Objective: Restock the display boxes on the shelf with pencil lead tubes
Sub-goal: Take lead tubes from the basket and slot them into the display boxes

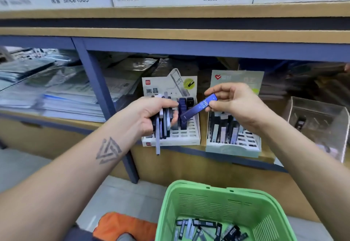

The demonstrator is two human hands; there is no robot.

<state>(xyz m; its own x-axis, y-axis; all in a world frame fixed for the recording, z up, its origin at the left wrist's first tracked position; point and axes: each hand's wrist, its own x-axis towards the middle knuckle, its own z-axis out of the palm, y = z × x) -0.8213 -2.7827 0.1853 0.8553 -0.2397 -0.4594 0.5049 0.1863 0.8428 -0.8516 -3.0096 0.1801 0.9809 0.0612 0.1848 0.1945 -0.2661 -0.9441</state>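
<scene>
- Head view, nearest the camera: a green basket sits low in the frame, with a loose heap of pencil lead tubes lying on its bottom. An orange cloth shows just left of it.
- Two bare forearms reach forward to a wooden shelf.
- The left hand is clenched around a bundle of tubes, gripped upright; one pale tube hangs lower than the rest.
- The right hand pinches a single dark blue tube marked HB 0.5 by its upper end, tilted, with its lower end over the white display box.
- That box holds a short row of dark tubes standing in slots, with open slots in front. Just beside it, a pale green display box is partly filled.
- A clear plastic bin stands further right.
- To do this step well, it likely helps to bring the tube upright, line its lower end up with an open slot, and press gently so neighbours stay standing.
</scene>
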